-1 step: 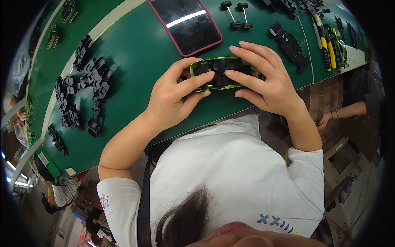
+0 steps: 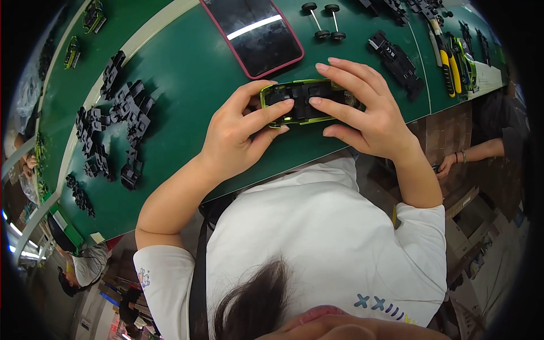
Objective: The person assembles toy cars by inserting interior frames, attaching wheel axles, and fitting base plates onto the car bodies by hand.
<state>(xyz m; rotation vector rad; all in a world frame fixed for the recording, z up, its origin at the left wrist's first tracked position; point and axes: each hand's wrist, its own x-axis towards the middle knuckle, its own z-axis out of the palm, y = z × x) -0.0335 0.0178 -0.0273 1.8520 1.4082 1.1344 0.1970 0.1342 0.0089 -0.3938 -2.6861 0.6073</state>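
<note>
Lime-green toy car body lies between your two hands near the worktop's front edge, your left hand pinching its left end and your right hand its right, a fingertip of each against the black insert. Beyond them you have a pink-edged phone, two wheeled axles and, rightward, a black chassis.

"How is the shell?"
"It is a toy car's body, glossy green, open side upward."
"And inside?"
"A black insert. The shell lies crosswise, near the table's edge."
</note>
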